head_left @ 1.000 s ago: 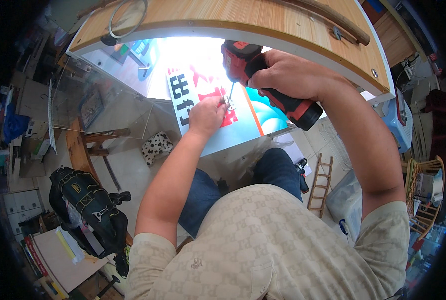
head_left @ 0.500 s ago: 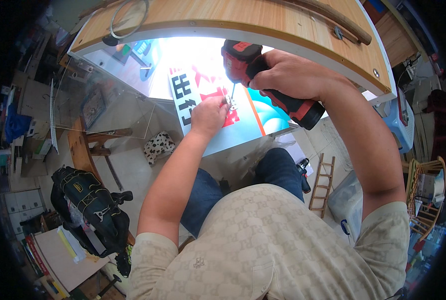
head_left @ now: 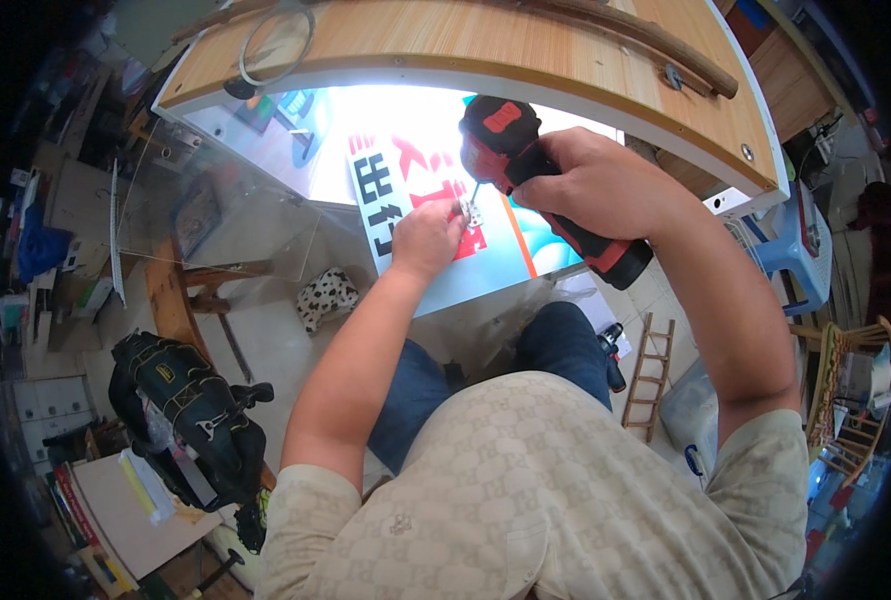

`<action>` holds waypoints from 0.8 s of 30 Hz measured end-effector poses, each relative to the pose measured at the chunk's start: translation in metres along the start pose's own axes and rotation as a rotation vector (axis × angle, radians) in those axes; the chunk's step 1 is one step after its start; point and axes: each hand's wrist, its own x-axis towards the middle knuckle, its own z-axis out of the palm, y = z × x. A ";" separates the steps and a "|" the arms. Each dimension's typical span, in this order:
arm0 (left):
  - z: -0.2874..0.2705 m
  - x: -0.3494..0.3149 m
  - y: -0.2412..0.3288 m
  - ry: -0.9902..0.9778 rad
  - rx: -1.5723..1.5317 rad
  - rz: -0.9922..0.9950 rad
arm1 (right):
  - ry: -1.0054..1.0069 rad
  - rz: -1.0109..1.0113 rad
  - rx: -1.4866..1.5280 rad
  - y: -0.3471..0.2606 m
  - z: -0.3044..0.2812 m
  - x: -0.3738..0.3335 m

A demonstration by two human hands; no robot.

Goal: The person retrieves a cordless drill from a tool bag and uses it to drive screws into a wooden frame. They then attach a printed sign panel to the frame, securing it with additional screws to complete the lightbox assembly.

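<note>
My right hand is wrapped round the handle of a red and black cordless drill. The drill's thin bit points down at a small metal fitting, perhaps a hinge or bracket. My left hand pinches that fitting against a printed panel with red and black lettering and a blue and orange area. Whether the bit touches a screw is too small to tell. The panel lies under the wooden top of a white-edged cabinet, in bright light.
A clear sheet stands at the left, near a wooden bench. A black tool bag hangs left of me. Another drill lies by my right knee, near a small wooden ladder. A blue plastic stool stands right.
The whole view has shifted slightly, with the scene lower and to the right. The drill has come a little closer to me, its bit still at the fitting. My left hand keeps its pinch.
</note>
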 end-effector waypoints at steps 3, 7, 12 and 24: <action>0.002 -0.001 0.000 0.007 0.015 0.011 | 0.037 -0.049 0.096 0.003 0.004 -0.005; 0.003 -0.001 0.000 0.014 0.020 0.026 | -0.020 -0.033 0.005 0.000 0.003 -0.001; 0.002 0.002 -0.003 -0.001 0.043 0.040 | 0.001 -0.001 -0.040 -0.005 0.000 0.003; 0.003 0.002 -0.003 -0.003 0.038 0.019 | 0.028 -0.070 -0.002 -0.001 0.003 0.001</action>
